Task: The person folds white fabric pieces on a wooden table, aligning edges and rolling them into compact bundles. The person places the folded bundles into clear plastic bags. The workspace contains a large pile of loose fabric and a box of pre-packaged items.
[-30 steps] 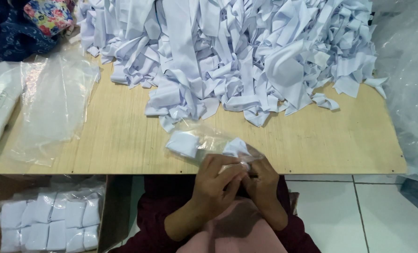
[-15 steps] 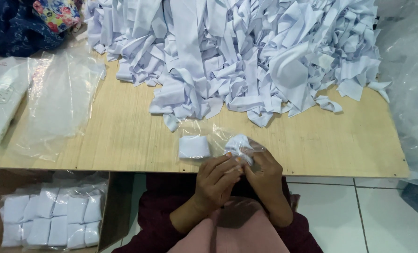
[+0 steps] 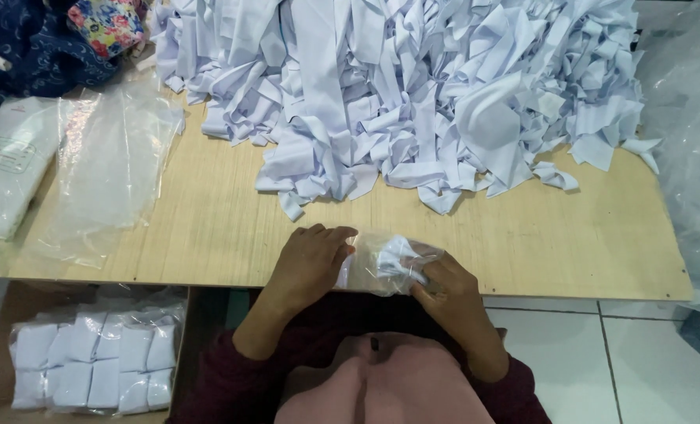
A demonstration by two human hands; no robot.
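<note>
At the near edge of the light wooden table [image 3: 208, 228], both my hands work on one small clear plastic bag [image 3: 381, 263] with folded white cloth inside. My left hand [image 3: 307, 263] lies flat over the bag's left part, fingers curled down onto it. My right hand [image 3: 448, 290] pinches the bag's right end, where crumpled white cloth shows through the plastic. A big heap of white cloth pieces [image 3: 413, 86] covers the far half of the table, a short way beyond my hands.
Empty clear plastic bags [image 3: 106, 169] lie on the table's left, beside a white printed package [image 3: 8, 169]. Below the left table edge, a box holds packed white bundles [image 3: 95, 365]. Dark and floral fabric [image 3: 67, 35] sits far left. Crinkled plastic sheeting [image 3: 691, 149] hangs at right over white floor tiles.
My left hand has moved left and flattened over the folded white piece in the bag, hiding it. My right hand has slid right along the bag. The view has shifted slightly.
</note>
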